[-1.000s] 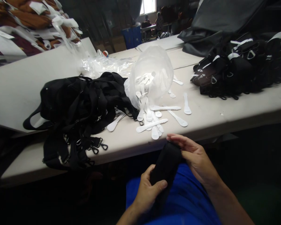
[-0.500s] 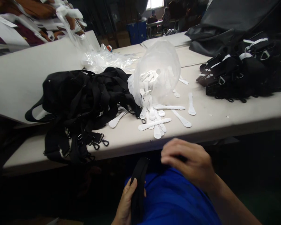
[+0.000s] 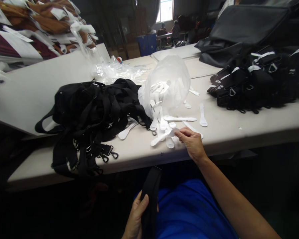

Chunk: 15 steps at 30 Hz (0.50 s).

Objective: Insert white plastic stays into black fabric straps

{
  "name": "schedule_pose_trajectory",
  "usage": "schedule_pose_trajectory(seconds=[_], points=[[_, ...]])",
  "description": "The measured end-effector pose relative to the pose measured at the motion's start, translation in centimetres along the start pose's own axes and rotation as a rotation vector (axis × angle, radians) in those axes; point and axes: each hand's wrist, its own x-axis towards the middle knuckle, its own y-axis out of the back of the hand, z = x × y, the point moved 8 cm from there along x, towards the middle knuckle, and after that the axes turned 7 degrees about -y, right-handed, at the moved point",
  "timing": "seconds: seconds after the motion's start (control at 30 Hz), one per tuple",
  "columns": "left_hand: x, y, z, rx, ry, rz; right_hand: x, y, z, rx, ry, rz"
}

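Now I see my right hand (image 3: 192, 142) out over the near edge of the table (image 3: 239, 129), fingertips pinched on the rounded end of a white plastic strip (image 3: 164, 136) that lies flat on the tabletop. That strip sits at the front of a loose scatter of white strips (image 3: 179, 118), just to the left of the hand and touching its fingers. Behind the scatter stands a clear plastic bag (image 3: 170, 79) with more of the same pieces inside, its mouth spilling toward me.

My left hand (image 3: 137, 217) is down low at my lap, well apart from the table, wrapped around a black strap pad (image 3: 150, 196) that stands roughly upright, thumb across its front. The pad rests against the blue cloth (image 3: 189, 212) over my legs.

Left of the white pieces, a heap of black straps (image 3: 94, 113) with metal clips covers the table and hangs over its front edge. On the right, farther back, lies another pile of black straps (image 3: 254, 84) with white tags. Brown and white fabric pieces (image 3: 32, 23) are stacked at the far left.
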Motion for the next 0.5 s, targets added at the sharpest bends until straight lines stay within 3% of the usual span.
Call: schedule_pose_trajectory(seconds=[0.13,0.27,0.4,0.5], points=[[0.0,-0.5,0.8,0.011,-0.02,-0.003,1.4,1.1,1.0,0.365,-0.144,0.085],[0.0,-1.1,2.1,-0.008,-0.085,-0.009,3.1,2.1,-1.3,0.487,-0.016,0.101],[0.2,-1.1,3.1,0.015,-0.127,-0.002,4.7,4.4,-5.6,0.347,0.295,0.175],[0.2,-1.1,3.3,0.03,-0.145,-0.008,5.5,7.1,-7.3,0.049,0.43,0.304]])
